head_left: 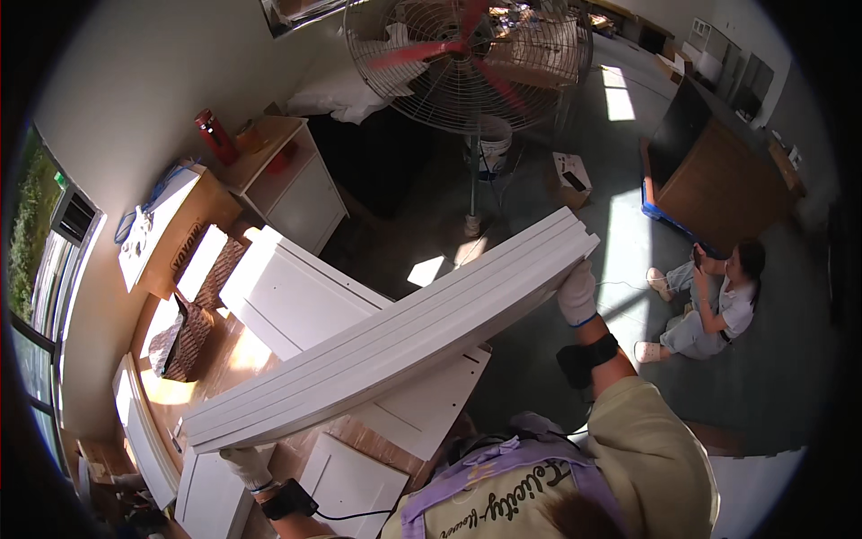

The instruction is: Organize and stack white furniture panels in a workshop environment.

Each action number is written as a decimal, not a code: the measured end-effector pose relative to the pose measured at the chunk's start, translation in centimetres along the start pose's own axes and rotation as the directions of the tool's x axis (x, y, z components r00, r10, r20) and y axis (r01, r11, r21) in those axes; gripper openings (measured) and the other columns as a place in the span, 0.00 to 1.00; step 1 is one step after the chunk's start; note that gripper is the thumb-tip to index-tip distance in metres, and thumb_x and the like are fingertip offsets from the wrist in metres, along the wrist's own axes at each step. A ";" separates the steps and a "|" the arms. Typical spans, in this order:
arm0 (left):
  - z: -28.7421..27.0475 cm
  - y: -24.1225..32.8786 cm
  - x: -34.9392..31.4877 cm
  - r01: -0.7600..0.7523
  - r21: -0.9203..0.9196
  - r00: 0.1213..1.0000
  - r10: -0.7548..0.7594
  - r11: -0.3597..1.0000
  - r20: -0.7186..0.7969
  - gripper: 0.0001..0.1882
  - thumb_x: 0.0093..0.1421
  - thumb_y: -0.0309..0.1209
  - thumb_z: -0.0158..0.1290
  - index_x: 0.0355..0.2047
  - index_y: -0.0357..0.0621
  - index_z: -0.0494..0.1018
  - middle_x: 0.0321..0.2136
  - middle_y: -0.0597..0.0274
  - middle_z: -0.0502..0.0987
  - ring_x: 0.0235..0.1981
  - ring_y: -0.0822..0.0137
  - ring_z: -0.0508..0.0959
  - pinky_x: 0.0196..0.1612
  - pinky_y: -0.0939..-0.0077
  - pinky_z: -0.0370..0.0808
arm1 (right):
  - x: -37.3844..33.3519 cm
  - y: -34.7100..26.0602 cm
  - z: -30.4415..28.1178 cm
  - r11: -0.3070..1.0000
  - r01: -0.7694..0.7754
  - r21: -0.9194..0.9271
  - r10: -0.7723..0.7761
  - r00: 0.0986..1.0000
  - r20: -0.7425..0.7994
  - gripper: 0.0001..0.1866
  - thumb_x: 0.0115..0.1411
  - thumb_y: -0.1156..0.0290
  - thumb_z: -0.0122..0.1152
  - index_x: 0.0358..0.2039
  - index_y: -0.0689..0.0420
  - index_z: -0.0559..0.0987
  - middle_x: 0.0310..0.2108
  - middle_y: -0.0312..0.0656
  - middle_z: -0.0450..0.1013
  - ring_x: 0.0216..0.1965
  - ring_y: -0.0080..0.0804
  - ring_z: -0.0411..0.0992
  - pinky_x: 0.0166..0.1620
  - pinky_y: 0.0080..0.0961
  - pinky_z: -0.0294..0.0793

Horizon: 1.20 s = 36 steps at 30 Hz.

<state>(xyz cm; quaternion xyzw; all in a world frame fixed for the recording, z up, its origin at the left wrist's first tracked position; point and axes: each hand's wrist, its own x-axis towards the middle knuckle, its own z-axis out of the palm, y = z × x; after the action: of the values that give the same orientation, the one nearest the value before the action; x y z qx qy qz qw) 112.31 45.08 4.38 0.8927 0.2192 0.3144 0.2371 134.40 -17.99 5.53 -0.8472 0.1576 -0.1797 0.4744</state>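
And here's the board stack (395,332), spanning hand to hand above the panels (426,418) lying between them! Left hand (247,467) and right hand (577,292) each grasp an end; best, I'd judge, to move both together, firmly supporting the underside, so nothing slides or scuffs.

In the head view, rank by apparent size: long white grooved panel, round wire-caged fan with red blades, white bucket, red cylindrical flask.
1. Long white grooved panel and round wire-caged fan: too close to rank; the fan is cut off above.
2. White bucket, partly covered.
3. Red cylindrical flask.
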 end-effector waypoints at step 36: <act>5.1 4.4 -1.3 -0.061 0.157 0.952 0.105 0.986 -0.287 0.33 0.60 0.50 0.42 0.56 0.39 0.52 0.46 0.44 0.64 0.47 0.51 0.70 0.48 0.59 0.69 | -0.5 5.7 1.9 0.915 0.375 -0.145 -0.376 0.926 0.023 0.15 0.53 0.72 0.53 0.43 0.56 0.72 0.34 0.50 0.74 0.37 0.48 0.73 0.39 0.37 0.73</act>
<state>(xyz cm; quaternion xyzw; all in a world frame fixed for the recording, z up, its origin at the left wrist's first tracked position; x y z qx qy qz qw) 115.90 39.45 2.71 0.8594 0.2367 0.4364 0.1222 134.24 -19.18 -0.34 -0.8938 0.0062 -0.2579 0.3668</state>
